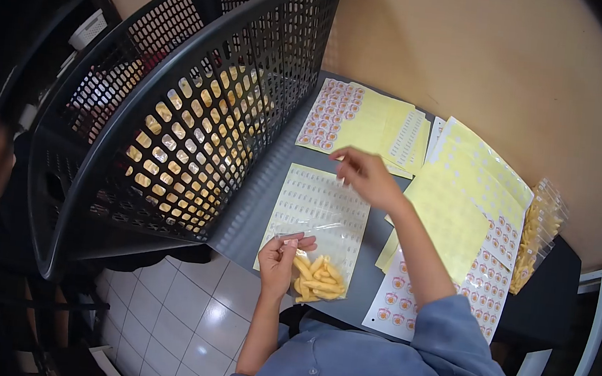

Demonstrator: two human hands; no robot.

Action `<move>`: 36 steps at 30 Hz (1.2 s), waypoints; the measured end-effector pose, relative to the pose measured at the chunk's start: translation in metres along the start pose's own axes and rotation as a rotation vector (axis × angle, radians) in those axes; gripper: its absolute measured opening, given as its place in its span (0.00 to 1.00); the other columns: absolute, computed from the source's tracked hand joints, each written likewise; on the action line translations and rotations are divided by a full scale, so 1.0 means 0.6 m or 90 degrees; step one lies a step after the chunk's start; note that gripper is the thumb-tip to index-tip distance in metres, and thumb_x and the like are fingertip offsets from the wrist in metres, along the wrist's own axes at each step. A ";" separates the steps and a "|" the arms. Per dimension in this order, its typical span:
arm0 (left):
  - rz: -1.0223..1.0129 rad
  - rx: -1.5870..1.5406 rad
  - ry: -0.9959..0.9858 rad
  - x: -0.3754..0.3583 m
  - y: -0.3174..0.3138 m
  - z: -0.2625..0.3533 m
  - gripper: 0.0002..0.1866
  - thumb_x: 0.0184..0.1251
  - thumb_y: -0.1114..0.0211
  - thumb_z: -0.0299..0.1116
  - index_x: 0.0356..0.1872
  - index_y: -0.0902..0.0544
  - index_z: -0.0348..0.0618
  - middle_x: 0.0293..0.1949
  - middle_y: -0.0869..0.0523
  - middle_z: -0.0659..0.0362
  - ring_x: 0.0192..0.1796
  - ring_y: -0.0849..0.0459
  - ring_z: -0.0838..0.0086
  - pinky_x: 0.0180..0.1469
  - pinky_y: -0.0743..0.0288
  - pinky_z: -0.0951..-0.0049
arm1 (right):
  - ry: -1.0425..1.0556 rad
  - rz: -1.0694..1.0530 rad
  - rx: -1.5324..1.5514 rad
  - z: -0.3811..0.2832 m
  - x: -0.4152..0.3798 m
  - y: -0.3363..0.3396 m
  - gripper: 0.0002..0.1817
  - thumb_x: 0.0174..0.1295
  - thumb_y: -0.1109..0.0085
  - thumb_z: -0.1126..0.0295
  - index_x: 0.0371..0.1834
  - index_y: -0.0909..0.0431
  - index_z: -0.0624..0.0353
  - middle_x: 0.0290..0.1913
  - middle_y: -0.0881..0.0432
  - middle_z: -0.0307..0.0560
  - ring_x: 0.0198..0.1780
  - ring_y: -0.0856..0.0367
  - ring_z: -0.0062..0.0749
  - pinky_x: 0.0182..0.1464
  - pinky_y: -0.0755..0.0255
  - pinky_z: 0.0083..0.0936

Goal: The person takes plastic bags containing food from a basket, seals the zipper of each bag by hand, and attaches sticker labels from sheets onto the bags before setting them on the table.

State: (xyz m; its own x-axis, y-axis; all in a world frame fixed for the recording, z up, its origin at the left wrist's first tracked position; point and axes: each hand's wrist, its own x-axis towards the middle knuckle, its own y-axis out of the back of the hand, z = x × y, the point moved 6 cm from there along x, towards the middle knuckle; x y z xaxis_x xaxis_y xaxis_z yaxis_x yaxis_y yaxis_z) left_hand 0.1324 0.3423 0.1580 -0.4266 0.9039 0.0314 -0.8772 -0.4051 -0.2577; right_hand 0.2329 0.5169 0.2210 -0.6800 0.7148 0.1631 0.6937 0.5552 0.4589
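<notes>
My left hand (282, 261) grips the left edge of a clear plastic bag (319, 272), thumb and fingers closed on its upper part. Yellow finger-shaped snacks (320, 281) fill the bottom of the bag. Beneath the bag lies a sheet of small printed labels (314, 196), partly covered by it. Over the sheet's upper right corner hovers my right hand (365, 178), apart from the bag. Its fingers are bent toward the thumb, and anything between their tips is too small to make out.
A large black perforated basket (199, 129) with bagged yellow snacks stands at left. Round-sticker sheets (327, 115) lie at the back of the grey table (255, 216). More sheets (449, 215) overlap at right. Filled snack bags (537, 234) sit by the wall.
</notes>
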 end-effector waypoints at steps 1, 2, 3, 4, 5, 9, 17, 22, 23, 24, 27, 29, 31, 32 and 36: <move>0.001 -0.012 0.007 0.002 -0.001 0.001 0.13 0.65 0.56 0.30 0.39 0.29 0.27 0.35 0.21 0.42 0.36 0.19 0.64 0.42 0.27 0.72 | -0.024 0.016 -0.025 0.016 0.022 0.016 0.14 0.48 0.51 0.80 0.41 0.29 0.62 0.26 0.26 0.42 0.26 0.30 0.20 0.29 0.35 0.15; 0.000 -0.024 0.014 0.004 -0.002 0.001 0.15 0.66 0.57 0.31 0.39 0.29 0.27 0.35 0.21 0.42 0.36 0.19 0.63 0.42 0.27 0.71 | -0.001 0.054 -0.050 0.027 0.043 0.035 0.14 0.48 0.52 0.80 0.40 0.28 0.63 0.28 0.25 0.45 0.28 0.27 0.26 0.32 0.34 0.18; -0.003 -0.023 0.013 0.004 -0.002 0.002 0.15 0.66 0.57 0.31 0.39 0.29 0.27 0.35 0.21 0.42 0.36 0.19 0.63 0.42 0.27 0.71 | 0.022 0.093 -0.074 0.042 0.063 0.050 0.14 0.47 0.54 0.80 0.39 0.28 0.64 0.31 0.24 0.48 0.30 0.25 0.31 0.34 0.32 0.21; -0.005 -0.047 0.023 0.003 -0.002 0.001 0.16 0.66 0.59 0.33 0.39 0.29 0.26 0.35 0.21 0.41 0.36 0.19 0.62 0.42 0.27 0.71 | 0.022 0.096 -0.074 0.067 0.086 0.057 0.14 0.47 0.54 0.80 0.39 0.28 0.64 0.31 0.24 0.48 0.30 0.25 0.31 0.34 0.32 0.21; -0.005 -0.071 0.032 0.003 -0.001 0.000 0.18 0.67 0.61 0.35 0.39 0.29 0.26 0.34 0.21 0.41 0.36 0.19 0.62 0.42 0.27 0.70 | 0.044 0.143 -0.177 0.089 0.108 0.067 0.14 0.47 0.54 0.80 0.39 0.28 0.63 0.34 0.24 0.50 0.34 0.25 0.35 0.38 0.31 0.25; 0.001 -0.089 0.022 0.005 0.001 0.001 0.21 0.68 0.64 0.38 0.38 0.29 0.26 0.34 0.21 0.40 0.36 0.19 0.60 0.42 0.27 0.70 | 0.039 0.182 -0.388 0.115 0.156 0.081 0.14 0.48 0.51 0.75 0.40 0.28 0.63 0.43 0.26 0.52 0.46 0.28 0.44 0.48 0.33 0.33; -0.003 -0.082 0.008 0.005 0.003 0.001 0.21 0.68 0.64 0.38 0.39 0.29 0.26 0.34 0.21 0.39 0.36 0.19 0.61 0.42 0.27 0.71 | 0.058 0.179 -0.378 0.167 0.178 0.064 0.21 0.50 0.47 0.66 0.47 0.30 0.64 0.52 0.30 0.51 0.52 0.31 0.43 0.53 0.37 0.29; -0.007 -0.092 0.010 0.006 0.003 -0.002 0.21 0.67 0.64 0.38 0.39 0.29 0.26 0.35 0.21 0.39 0.36 0.19 0.61 0.42 0.27 0.71 | 0.081 0.238 -0.334 0.165 0.170 0.065 0.22 0.49 0.46 0.65 0.47 0.30 0.65 0.53 0.31 0.52 0.52 0.31 0.43 0.55 0.38 0.29; -0.010 -0.089 0.010 0.006 0.004 -0.003 0.21 0.67 0.64 0.37 0.39 0.29 0.27 0.35 0.21 0.39 0.36 0.19 0.61 0.42 0.27 0.71 | 0.073 0.230 -0.321 0.166 0.170 0.065 0.22 0.49 0.45 0.65 0.46 0.29 0.66 0.53 0.31 0.53 0.52 0.31 0.43 0.55 0.38 0.29; -0.018 -0.084 0.011 0.005 0.003 -0.003 0.21 0.67 0.64 0.37 0.39 0.29 0.27 0.35 0.21 0.39 0.36 0.19 0.61 0.42 0.27 0.71 | 0.065 0.223 -0.307 0.168 0.168 0.064 0.21 0.48 0.44 0.66 0.45 0.28 0.66 0.53 0.31 0.53 0.52 0.31 0.43 0.55 0.38 0.28; -0.013 -0.084 0.013 0.006 0.002 -0.003 0.21 0.67 0.63 0.37 0.39 0.29 0.27 0.35 0.21 0.39 0.36 0.19 0.61 0.42 0.27 0.71 | 0.085 0.247 -0.277 0.169 0.172 0.071 0.18 0.46 0.43 0.68 0.41 0.26 0.67 0.51 0.30 0.54 0.51 0.30 0.43 0.54 0.37 0.28; 0.009 -0.086 0.030 0.006 0.000 0.001 0.20 0.66 0.60 0.39 0.38 0.30 0.26 0.33 0.21 0.39 0.34 0.20 0.61 0.41 0.27 0.68 | 0.081 0.252 -0.242 0.172 0.174 0.073 0.17 0.45 0.42 0.70 0.39 0.25 0.67 0.51 0.29 0.54 0.50 0.29 0.43 0.54 0.37 0.28; 0.008 -0.089 0.029 0.006 0.001 -0.001 0.20 0.66 0.60 0.38 0.38 0.30 0.26 0.33 0.21 0.39 0.34 0.20 0.61 0.42 0.27 0.67 | 0.076 0.254 -0.209 0.176 0.176 0.075 0.16 0.44 0.41 0.71 0.37 0.24 0.67 0.50 0.28 0.54 0.50 0.29 0.43 0.53 0.37 0.27; 0.007 -0.092 0.027 0.006 0.001 -0.001 0.20 0.66 0.60 0.38 0.38 0.30 0.26 0.33 0.21 0.39 0.34 0.20 0.61 0.42 0.27 0.67 | 0.069 0.256 -0.191 0.178 0.177 0.076 0.14 0.43 0.41 0.71 0.35 0.23 0.66 0.49 0.27 0.53 0.49 0.28 0.43 0.53 0.36 0.27; 0.004 -0.088 0.025 0.006 0.002 -0.002 0.20 0.66 0.60 0.38 0.38 0.30 0.27 0.33 0.21 0.39 0.34 0.20 0.61 0.42 0.27 0.67 | 0.061 0.267 -0.177 0.177 0.180 0.081 0.09 0.40 0.39 0.72 0.27 0.22 0.62 0.47 0.26 0.51 0.48 0.27 0.42 0.52 0.35 0.26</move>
State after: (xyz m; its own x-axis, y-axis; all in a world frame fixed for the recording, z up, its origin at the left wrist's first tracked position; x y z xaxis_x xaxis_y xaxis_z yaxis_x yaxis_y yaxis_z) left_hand 0.1299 0.3450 0.1569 -0.4202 0.9074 -0.0075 -0.8350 -0.3899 -0.3884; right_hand 0.2185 0.6662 0.1680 -0.3839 0.8025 0.4567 0.8309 0.0845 0.5499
